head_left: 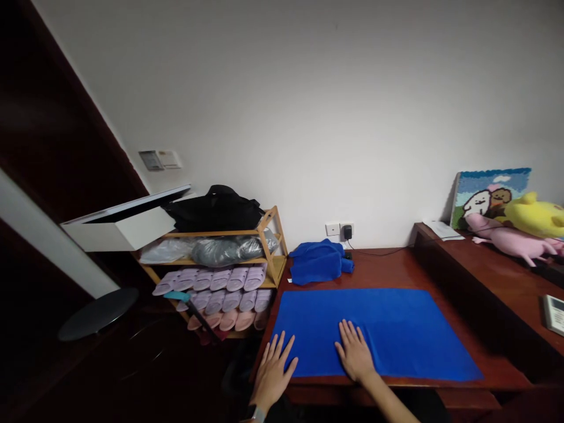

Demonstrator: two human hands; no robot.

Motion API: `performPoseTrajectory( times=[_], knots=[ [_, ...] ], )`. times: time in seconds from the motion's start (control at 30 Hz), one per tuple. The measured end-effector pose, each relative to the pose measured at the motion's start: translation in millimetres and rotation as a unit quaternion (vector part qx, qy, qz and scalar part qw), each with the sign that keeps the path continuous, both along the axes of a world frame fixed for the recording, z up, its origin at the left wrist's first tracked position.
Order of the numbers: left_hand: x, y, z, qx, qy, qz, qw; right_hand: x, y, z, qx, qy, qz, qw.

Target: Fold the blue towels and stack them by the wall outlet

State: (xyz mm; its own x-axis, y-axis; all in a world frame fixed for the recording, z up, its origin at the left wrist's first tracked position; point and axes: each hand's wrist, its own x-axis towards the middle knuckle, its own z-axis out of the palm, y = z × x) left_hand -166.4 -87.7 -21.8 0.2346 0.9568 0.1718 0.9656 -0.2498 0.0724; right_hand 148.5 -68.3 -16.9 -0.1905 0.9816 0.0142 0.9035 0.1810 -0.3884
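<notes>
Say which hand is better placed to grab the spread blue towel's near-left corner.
Left hand, probably: it lies flat at the blue towel's near-left corner. The right hand rests further in, mid near edge.

Two hands (273, 370); two blue towels (374, 329); two plush toys (511, 241); one picture (489, 188)

- Dim, soft indoor light; the wall (308, 117) is evenly lit.
- Deep shadow from 7 to 10 o'clock.
- Wide-angle bending at edges; slight overall softness.

Both hands lie flat, fingers spread, on blue towel (379, 329) at desk (440, 270) near edge: left hand (273, 371) on towel's left corner, right hand (355, 352) beside it. Crumpled blue cloth (319, 261) at far edge.
</notes>
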Motion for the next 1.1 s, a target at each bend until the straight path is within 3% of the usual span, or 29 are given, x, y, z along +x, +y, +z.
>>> performPoseTrajectory(
  times=[0.23,0.33,0.43,0.57,0.7,0.8,0.9,1.0,1.1],
  knots=[
    [-3,4,-0.3,-0.017,-0.005,0.007,1.000,198,-8,-38.1,0.013,-0.097,-0.160,0.982],
    [-4,5,0.3,-0.026,-0.004,0.006,1.000,272,-15,-52.6,0.005,-0.135,-0.195,0.971],
    [-4,5,3.1,-0.041,0.000,0.008,0.999,319,-21,-67.2,0.002,-0.145,-0.187,0.972],
    [-5,4,8.2,-0.043,0.007,0.013,0.999,347,-28,-86.7,0.028,-0.147,-0.155,0.976],
    [-8,16,12.2,0.001,0.000,0.014,1.000,347,-26,-91.9,0.056,-0.142,-0.159,0.975],
    [-5,44,14.3,0.060,-0.023,0.027,0.998,321,-10,-75.6,0.089,-0.122,-0.180,0.972],
    [6,86,16.2,0.086,-0.040,0.026,0.995,261,22,-45.1,0.108,-0.086,-0.160,0.977],
    [20,128,15.8,0.080,-0.030,0.022,0.996,178,60,-15.3,0.083,-0.042,-0.085,0.992],
    [30,157,8.9,0.046,-0.014,0.032,0.998,100,90,1.5,0.054,-0.009,-0.015,0.998]
  ],
)
